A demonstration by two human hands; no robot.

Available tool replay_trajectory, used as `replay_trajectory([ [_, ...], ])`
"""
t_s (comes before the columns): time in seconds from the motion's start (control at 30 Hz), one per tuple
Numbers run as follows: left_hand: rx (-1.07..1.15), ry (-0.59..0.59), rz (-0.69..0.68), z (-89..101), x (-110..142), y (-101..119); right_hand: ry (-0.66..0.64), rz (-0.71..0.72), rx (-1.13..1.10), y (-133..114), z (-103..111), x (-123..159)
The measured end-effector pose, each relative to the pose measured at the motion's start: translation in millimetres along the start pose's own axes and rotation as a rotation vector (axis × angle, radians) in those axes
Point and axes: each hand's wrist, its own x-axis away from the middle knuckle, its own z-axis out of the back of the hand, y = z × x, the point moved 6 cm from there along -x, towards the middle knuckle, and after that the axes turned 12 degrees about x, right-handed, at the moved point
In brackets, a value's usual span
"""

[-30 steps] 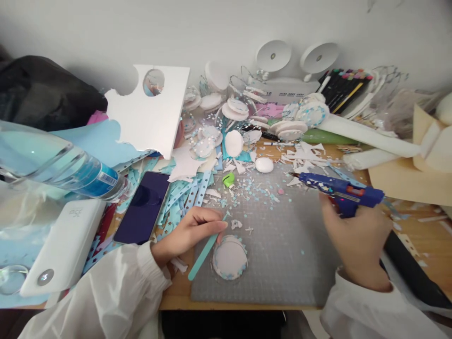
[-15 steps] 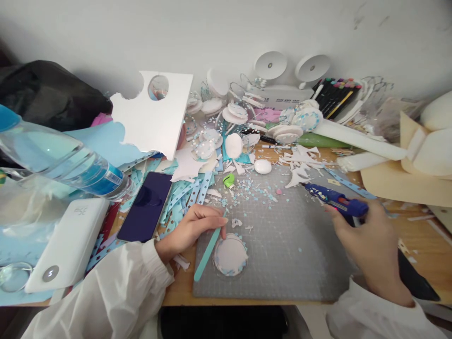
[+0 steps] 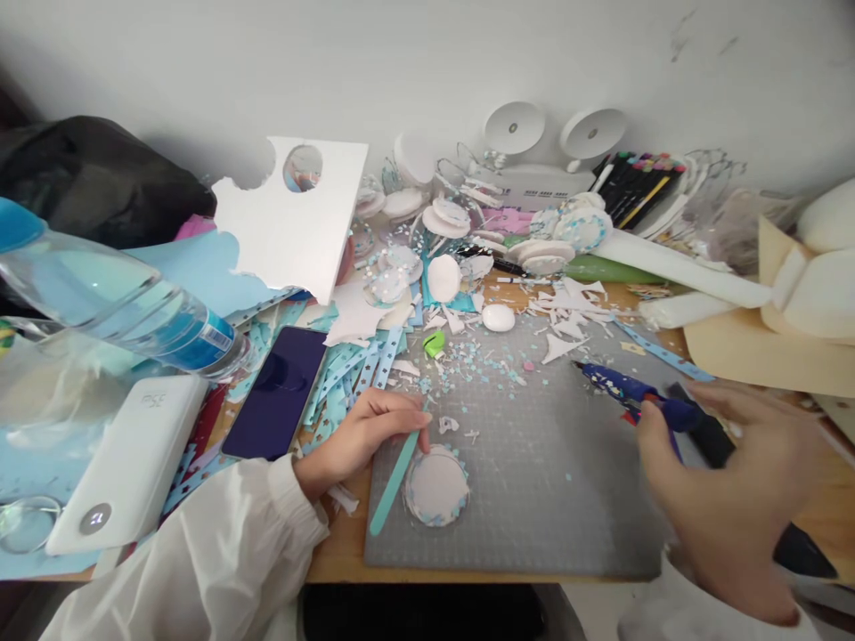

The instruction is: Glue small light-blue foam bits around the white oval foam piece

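My left hand (image 3: 364,436) rests at the left edge of a grey cutting mat (image 3: 534,507) and pinches a teal strip (image 3: 391,488), whose upper end touches a white round disc (image 3: 435,485) edged with blue bits. My right hand (image 3: 728,481) hovers over the mat's right side, blurred, with thumb and fingers spread. A blue glue gun (image 3: 621,385) lies on the mat just beyond that hand, nozzle pointing left; the thumb is beside its handle and the fingers do not wrap it.
A tilted water bottle (image 3: 113,307), a white power bank (image 3: 126,463) and a dark phone (image 3: 284,392) fill the left. White foam board (image 3: 294,218), discs, paper scraps and markers (image 3: 638,182) crowd the back. Beige card (image 3: 754,343) lies right.
My right hand lowered the glue gun onto the mat and opened, letting it go. My left hand stayed by the disc with the teal strip.
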Motion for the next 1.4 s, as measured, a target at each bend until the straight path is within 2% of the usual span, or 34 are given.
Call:
replay_trajectory([
  [0.07,0.011,0.003,-0.001,0.7,0,0,0.023,0.228,-0.118,-41,14,-3],
  [0.17,0.021,0.009,-0.002,1.3,1,-1,-0.136,0.502,-0.313,-98,19,2],
  [0.27,0.051,0.029,0.007,2.1,1,-3,-0.226,0.733,-0.47,-142,19,14],
  [0.33,0.092,0.063,0.007,3.9,1,-6,-0.241,0.867,-0.512,-165,16,22],
  [0.4,0.127,0.099,-0.002,6.0,0,-7,-0.22,0.956,-0.532,-180,13,27],
  [0.5,0.16,0.112,-0.006,7.0,-1,-8,-0.162,1.009,-0.561,-193,8,28],
  [0.67,0.125,0.09,0.015,4.7,-1,-9,-0.069,1.055,-0.612,-191,6,25],
  [0.73,0.06,0.097,0.003,4.4,0,-7,-0.077,1.003,-0.683,-182,2,22],
  [0.77,0.016,0.101,-0.015,4.3,0,-5,-0.109,0.93,-0.734,-175,-2,20],
  [0.83,-0.092,0.102,-0.071,3.8,1,1,-0.209,0.657,-0.845,-157,-16,13],
  [0.93,-0.287,0.072,-0.167,0.5,2,12,-0.429,0.121,-1.029,-129,-45,10],
  [1.0,-0.409,0.034,-0.207,-3.1,4,15,-0.584,-0.091,-1.172,-123,-59,14],
  [1.07,-0.519,-0.016,-0.229,-7.2,4,16,-0.715,-0.167,-1.284,-125,-66,17],
  [1.23,-0.728,-0.164,-0.197,-16.0,4,11,-0.93,-0.21,-1.39,-137,-70,27],
  [1.4,-0.819,-0.24,-0.156,-18.1,1,9,-1.072,-0.214,-1.401,-144,-69,39],
])
